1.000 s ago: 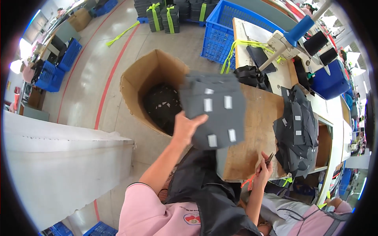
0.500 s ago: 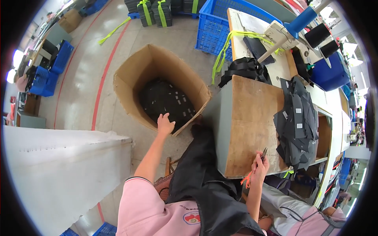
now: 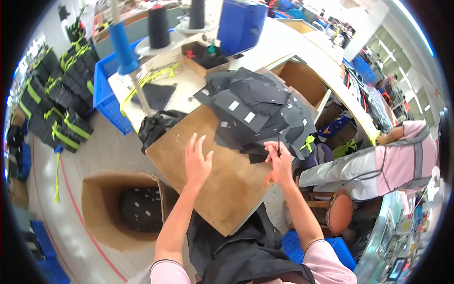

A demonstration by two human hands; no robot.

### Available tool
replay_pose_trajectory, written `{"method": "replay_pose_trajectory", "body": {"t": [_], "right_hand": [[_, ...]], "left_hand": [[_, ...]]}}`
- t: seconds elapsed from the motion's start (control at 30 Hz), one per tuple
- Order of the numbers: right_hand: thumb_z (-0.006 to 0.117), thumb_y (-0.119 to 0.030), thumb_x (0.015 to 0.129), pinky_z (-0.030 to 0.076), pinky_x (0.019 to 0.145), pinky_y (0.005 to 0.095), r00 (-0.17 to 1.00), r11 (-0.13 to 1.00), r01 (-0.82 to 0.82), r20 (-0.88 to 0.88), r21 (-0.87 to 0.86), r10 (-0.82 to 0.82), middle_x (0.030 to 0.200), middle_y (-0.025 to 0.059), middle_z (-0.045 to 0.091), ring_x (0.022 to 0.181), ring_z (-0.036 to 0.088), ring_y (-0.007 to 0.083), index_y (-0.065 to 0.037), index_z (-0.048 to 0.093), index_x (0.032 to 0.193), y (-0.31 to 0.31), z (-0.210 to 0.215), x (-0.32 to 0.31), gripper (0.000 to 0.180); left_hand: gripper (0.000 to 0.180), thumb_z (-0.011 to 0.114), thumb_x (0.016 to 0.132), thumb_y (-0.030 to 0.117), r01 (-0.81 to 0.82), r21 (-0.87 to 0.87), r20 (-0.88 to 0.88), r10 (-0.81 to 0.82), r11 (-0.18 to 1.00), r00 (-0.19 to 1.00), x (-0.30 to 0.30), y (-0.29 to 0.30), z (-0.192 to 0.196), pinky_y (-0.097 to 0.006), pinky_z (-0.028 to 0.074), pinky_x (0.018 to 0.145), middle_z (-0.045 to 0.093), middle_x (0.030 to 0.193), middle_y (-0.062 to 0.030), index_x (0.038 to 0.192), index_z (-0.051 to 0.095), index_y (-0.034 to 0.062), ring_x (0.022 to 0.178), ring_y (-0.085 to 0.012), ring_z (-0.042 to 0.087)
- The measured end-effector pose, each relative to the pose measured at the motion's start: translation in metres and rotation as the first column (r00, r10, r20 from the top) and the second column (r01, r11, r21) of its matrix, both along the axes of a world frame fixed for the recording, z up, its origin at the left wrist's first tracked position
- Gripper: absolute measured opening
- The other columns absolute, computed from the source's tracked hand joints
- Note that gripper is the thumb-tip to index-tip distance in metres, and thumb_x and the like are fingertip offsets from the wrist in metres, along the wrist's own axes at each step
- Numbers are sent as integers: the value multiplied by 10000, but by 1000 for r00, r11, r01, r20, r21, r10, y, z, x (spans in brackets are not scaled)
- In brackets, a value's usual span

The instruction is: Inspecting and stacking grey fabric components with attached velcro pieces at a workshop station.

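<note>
My left hand, fingers spread and holding nothing, is over the bare brown board of the worktop. My right hand is closed on small dark snips, with an orange cord hanging below it. Its fingers are at the near edge of a loose heap of black cut pieces, several of which bear small white labels. How far the fingertips touch the heap I cannot tell. Left of the board, on the floor, an open cardboard box holds black pieces with white marks.
A sewing table with thread cones and a blue box lies beyond the heap. Black bundled stacks tied with yellow-green strips stand far left. At right, another person stands beside a round stool.
My view has swung to the right. My left hand has gone from above the cardboard box to over the board, empty. My right hand, still with the snips, is now beside the heap.
</note>
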State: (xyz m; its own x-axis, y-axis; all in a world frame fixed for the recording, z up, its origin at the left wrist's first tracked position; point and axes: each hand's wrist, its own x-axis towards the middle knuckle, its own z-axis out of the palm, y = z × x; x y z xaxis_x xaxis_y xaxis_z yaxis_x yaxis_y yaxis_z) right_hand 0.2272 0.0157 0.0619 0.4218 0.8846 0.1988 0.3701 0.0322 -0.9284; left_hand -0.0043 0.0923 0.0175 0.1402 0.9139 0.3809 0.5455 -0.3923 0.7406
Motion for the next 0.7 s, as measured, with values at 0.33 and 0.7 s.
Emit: {"method": "replay_pose_trajectory", "body": {"t": [0.33,0.7], "right_hand": [[708,-176,692,467,851,401,742,989,88,670,-117,13,1334,166,370,1032,552,352,-138,360,1317,79,38,74,717],[593,-174,642,492,820,399,370,756,-85,684,-649,629,1347,204,350,990,573,386,-147,284,1384,172,43,109,805]], "left_hand": [[1060,782,626,338,-48,-447,151,129,893,980,122,101,9,-430,285,1029,156,1436,-220,1411,109,104,1317,-310,244],[921,705,684,437,-115,-206,-211,71,972,975,141,95,-18,-488,125,1062,56,1459,-232,1409,195,186,1347,-350,118]]}}
